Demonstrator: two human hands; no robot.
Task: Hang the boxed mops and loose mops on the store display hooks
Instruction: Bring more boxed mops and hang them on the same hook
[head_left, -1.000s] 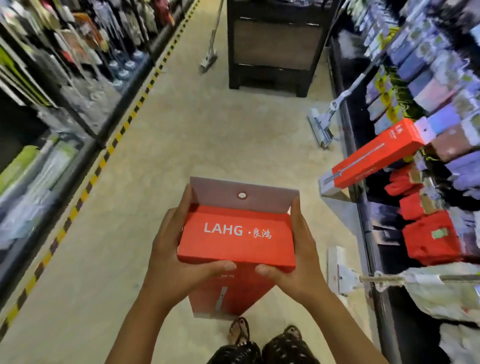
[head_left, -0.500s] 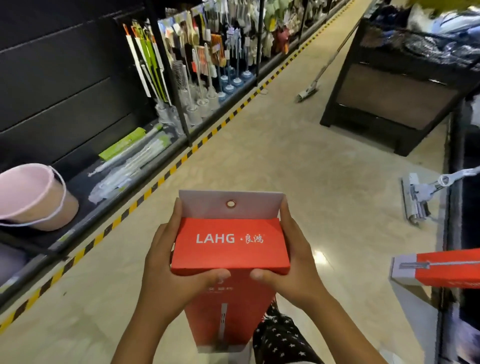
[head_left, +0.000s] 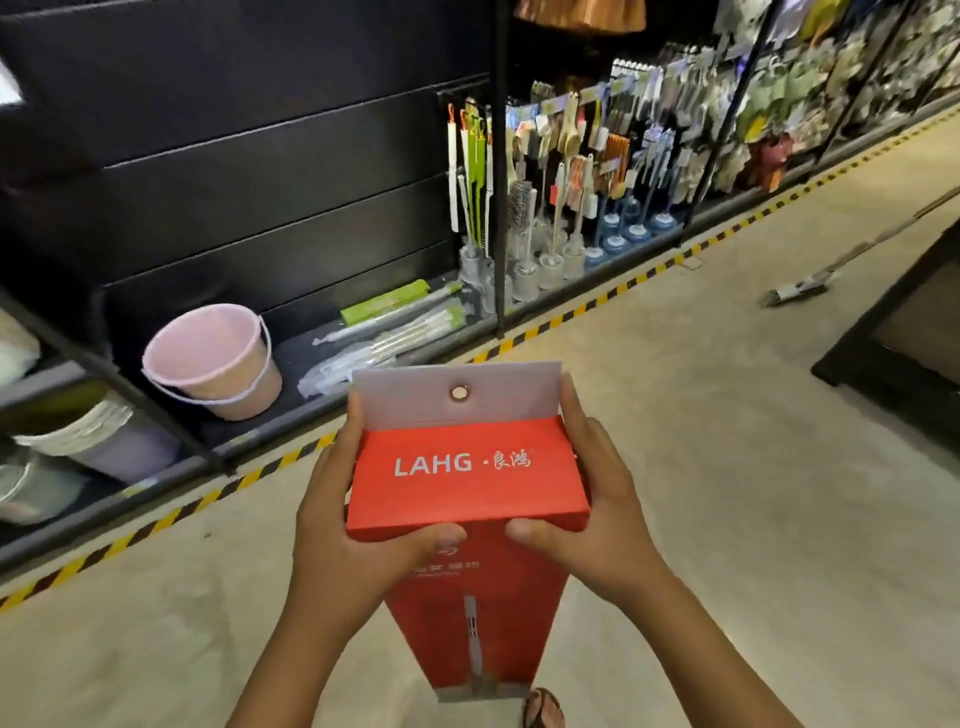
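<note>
I see the red boxed mop (head_left: 467, 473) held upright over the aisle floor (head_left: 727, 467), with the left hand (head_left: 343, 530) and right hand (head_left: 597, 519) each curled round one side of its top end, thumbs on the near face. Its grey hang tab (head_left: 405, 395) stands up. The black shelving (head_left: 291, 156) with a pink bucket (head_left: 213, 358) is beyond it.

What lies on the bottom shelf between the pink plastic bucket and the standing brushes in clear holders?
In the head view, a long green-sleeved package and several long clear-wrapped packages lie flat there.
</note>
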